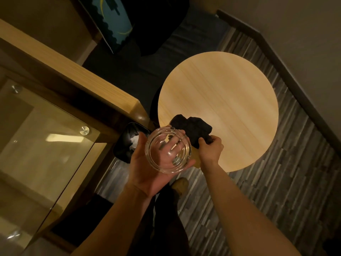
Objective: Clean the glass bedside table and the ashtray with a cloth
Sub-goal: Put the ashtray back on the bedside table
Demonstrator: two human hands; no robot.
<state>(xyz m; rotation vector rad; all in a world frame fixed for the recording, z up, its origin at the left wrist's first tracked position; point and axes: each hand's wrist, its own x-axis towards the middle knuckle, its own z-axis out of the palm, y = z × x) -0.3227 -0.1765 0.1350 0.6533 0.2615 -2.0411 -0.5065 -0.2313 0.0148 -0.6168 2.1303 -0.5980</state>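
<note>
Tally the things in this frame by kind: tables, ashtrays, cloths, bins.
Tables: 2, glass bedside table and round wooden table
Ashtrays: 1, glass ashtray, in left hand
Cloths: 1, black cloth, in right hand
Bins: 1, black bin
Total: 5

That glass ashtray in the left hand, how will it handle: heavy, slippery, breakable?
The ashtray looks like thick clear glass: probably rigid and heavy for its size. Its glossy walls may be slippery; only the left hand cups it, the right hand grips the cloth. Dropped, it could chip or break.

round wooden table (227, 93), black bin (127, 143), striped carpet (276, 182)
</note>
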